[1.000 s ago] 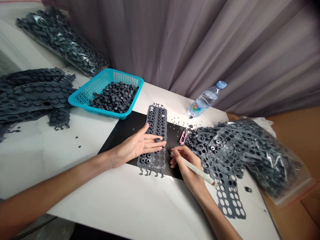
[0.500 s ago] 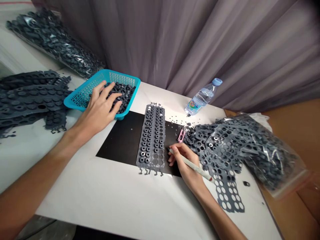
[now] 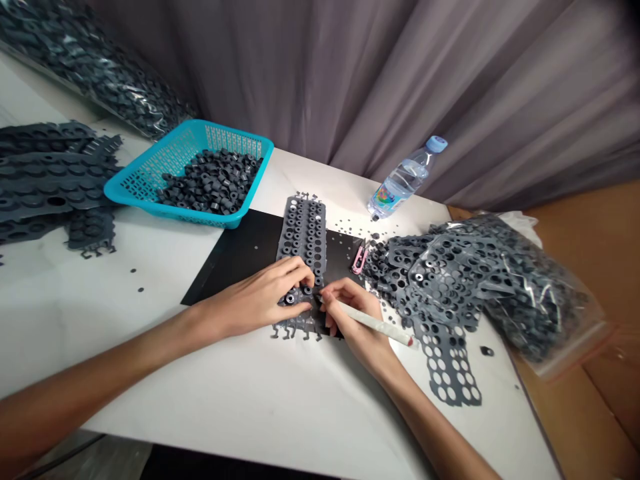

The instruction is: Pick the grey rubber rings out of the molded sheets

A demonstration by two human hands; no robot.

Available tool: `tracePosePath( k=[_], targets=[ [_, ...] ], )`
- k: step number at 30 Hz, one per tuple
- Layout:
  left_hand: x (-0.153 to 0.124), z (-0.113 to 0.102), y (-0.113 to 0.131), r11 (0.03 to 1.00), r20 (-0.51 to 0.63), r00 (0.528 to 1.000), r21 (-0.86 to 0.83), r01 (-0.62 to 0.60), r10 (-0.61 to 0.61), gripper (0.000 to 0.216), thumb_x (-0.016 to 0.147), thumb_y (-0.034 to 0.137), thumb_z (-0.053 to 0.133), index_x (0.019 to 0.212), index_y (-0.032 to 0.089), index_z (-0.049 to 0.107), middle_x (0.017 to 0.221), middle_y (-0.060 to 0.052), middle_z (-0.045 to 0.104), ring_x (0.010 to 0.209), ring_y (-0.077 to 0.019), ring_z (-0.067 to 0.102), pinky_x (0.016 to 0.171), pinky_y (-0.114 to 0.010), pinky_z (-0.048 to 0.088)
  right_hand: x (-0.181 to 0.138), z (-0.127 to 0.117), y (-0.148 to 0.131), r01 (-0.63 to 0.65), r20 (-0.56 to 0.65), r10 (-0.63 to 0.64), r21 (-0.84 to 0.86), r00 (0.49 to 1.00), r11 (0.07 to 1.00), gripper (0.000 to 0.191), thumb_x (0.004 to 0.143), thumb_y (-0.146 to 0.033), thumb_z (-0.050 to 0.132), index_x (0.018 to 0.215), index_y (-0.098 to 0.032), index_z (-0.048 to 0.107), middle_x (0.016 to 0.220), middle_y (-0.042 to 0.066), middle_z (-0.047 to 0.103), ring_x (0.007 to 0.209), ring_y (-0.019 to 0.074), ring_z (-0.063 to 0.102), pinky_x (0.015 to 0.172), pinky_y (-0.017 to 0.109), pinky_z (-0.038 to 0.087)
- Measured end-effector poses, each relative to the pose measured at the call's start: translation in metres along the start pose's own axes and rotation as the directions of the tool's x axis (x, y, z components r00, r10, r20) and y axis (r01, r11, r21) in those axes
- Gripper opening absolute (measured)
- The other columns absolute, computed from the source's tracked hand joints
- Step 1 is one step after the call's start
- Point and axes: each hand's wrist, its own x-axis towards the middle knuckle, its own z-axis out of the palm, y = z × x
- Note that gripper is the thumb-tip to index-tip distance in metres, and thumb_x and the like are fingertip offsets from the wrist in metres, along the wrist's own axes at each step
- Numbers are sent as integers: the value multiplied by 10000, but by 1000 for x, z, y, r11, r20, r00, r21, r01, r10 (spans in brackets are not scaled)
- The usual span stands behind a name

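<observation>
A dark grey moulded rubber sheet (image 3: 305,230) with rows of round ring-shaped parts lies lengthwise on a black mat (image 3: 220,267). My left hand (image 3: 270,293) rests over the sheet's near end, thumb and forefinger apart around a few rings. At the sheet's right edge, my right hand (image 3: 357,313) is closed on a pale pen-shaped tool (image 3: 377,323) with a red end. The tool's tip points at the sheet close to my left fingertips; the exact contact is hidden. Beyond my left hand stands a turquoise basket (image 3: 120,190) holding many small dark rubber pieces (image 3: 215,180).
Pink snips (image 3: 359,259) lie right of the sheet. Behind them is a water bottle (image 3: 405,177). Punched-out sheets (image 3: 450,287) and a clear bag of dark parts (image 3: 545,320) cover the right side. More sheets (image 3: 45,180) and a filled bag (image 3: 100,73) lie left.
My left hand has left the basket and come down onto the near end of the sheet. My right hand with the pen-shaped tool has moved slightly left, closer to it.
</observation>
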Motion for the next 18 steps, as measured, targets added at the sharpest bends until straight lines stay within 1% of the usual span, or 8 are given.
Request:
tracePosePath(
  k=[4,8,13,15,18],
  targets=[
    [1,0,0,1000,-9,1000,5,-2,2,141,1026,300,598,1148,230,597,1167,-33,593,1140,-224,588,1016,-353,442,0,-1,-1,1,10,-1,4,1000,1000,209,973,-412,685,942,-206,671,723,-13,645,563,121,577,498,217,479],
    [1,1,1,999,-21,1000,25,-21,22,127,1050,283,561,1159,230,598,1171,-38,614,1165,-229,581,1032,-355,439,-1,-1,-2,-3,27,4,-27,1000,1000,216,981,-420,675,949,-206,672,692,-19,634,560,125,581,509,219,486],
    [2,-2,1,996,22,998,63,-58,57,235,1091,212,461,1257,232,627,1214,-56,631,1194,-226,581,1072,-374,426,-1,0,-6,3,24,-2,-51,1000,999,221,992,-423,659,936,-209,663,692,-20,632,563,126,581,519,220,485],
    [3,-2,-1,994,24,997,73,-76,74,259,1089,202,462,1274,235,641,1215,-57,640,1193,-225,587,1107,-383,412,-1,0,-7,4,29,-3,-52,1000,999,224,992,-424,655,930,-209,657,695,-19,629,564,127,576,518,220,481],
    [3,0,-3,992,7,996,84,-93,93,229,1078,238,518,1255,230,662,1195,-54,656,1174,-224,597,1157,-400,385,-1,-1,-7,7,47,-4,-60,999,998,214,997,-415,645,934,-211,653,691,-21,625,568,130,573,522,223,471]
  ],
)
